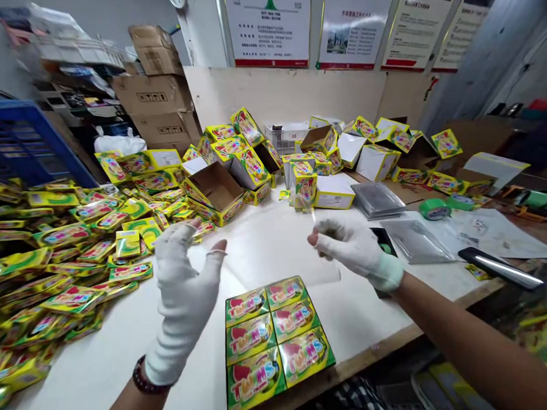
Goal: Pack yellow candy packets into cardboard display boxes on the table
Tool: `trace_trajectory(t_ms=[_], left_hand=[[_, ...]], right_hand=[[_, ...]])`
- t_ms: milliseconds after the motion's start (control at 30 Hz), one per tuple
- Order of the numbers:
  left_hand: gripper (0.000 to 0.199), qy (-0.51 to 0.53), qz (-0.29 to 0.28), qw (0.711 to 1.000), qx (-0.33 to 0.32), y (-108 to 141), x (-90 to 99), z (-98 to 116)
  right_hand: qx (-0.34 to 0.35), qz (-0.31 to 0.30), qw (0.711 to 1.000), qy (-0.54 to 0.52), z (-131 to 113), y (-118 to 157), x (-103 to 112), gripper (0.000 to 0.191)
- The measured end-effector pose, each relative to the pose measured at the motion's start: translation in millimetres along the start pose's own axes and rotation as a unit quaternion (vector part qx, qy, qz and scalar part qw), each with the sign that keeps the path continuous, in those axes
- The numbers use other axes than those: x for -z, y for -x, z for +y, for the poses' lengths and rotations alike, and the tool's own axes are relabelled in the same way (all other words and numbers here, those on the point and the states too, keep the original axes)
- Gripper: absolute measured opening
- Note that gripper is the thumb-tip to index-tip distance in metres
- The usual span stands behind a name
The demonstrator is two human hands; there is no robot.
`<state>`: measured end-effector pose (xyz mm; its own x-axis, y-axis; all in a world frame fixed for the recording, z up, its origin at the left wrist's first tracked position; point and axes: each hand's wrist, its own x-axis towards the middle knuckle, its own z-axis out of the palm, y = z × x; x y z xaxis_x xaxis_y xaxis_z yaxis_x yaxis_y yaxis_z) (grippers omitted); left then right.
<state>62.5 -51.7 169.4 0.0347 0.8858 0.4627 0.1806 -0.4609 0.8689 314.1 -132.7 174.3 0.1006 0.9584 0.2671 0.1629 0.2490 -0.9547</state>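
Note:
My left hand (186, 295), in a white glove with bare fingertips, hovers over the table left of centre. Its thumb and fingers are apart, with nothing visible between them. My right hand (349, 247), gloved the same way, is closed in a pinch on a clear plastic bag (299, 262). The bag is thin and hard to see; its lower edge shows above the white tabletop. Below and between both hands lies a block of several yellow-green TWINS candy boxes (276, 345), set in two columns near the table's front edge.
A large heap of small candy boxes (74, 258) covers the left side. Display cartons (217, 189), some open, are piled along the back. Stacks of clear plastic bags (415, 241), green tape rolls (434, 209) and a black-and-silver bar (499, 268) lie at the right.

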Motion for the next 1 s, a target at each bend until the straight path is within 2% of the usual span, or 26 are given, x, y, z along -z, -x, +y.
trace_trajectory(t_ms=[67, 133, 167, 233, 333, 467, 700, 1000], left_hand=[[0.05, 0.073, -0.076, 0.994, 0.014, 13, -12.2, 22], [0.046, 0.165, -0.185, 0.966, 0.068, 33, -25.3, 39], [0.047, 0.198, -0.208, 0.953, 0.094, 43, -30.8, 44], [0.053, 0.246, -0.199, 0.939, 0.133, 58, -37.7, 47], [0.057, 0.284, -0.164, 0.927, 0.181, 65, -36.7, 43], [0.057, 0.312, -0.15, 0.915, 0.208, 65, -28.0, 40], [0.061, 0.328, -0.148, 0.906, 0.222, 67, -25.5, 40], [0.06, 0.335, -0.166, 0.901, 0.218, 64, -27.0, 36]], right_hand=[[0.07, 0.057, 0.995, 0.049, -18, 1, -15, 0.031], [0.085, 0.036, 0.995, 0.041, -29, 1, -31, 0.026], [0.076, 0.006, 0.997, 0.028, -31, 2, -39, 0.024], [0.049, -0.053, 0.997, -0.002, -30, 4, -49, 0.023], [0.015, -0.088, 0.995, -0.039, -24, 5, -55, 0.02], [0.003, -0.084, 0.996, -0.042, -18, 7, -56, 0.015], [0.042, -0.076, 0.996, -0.015, -22, 8, -62, 0.018], [0.002, -0.083, 0.995, -0.048, -15, 7, -62, 0.026]])
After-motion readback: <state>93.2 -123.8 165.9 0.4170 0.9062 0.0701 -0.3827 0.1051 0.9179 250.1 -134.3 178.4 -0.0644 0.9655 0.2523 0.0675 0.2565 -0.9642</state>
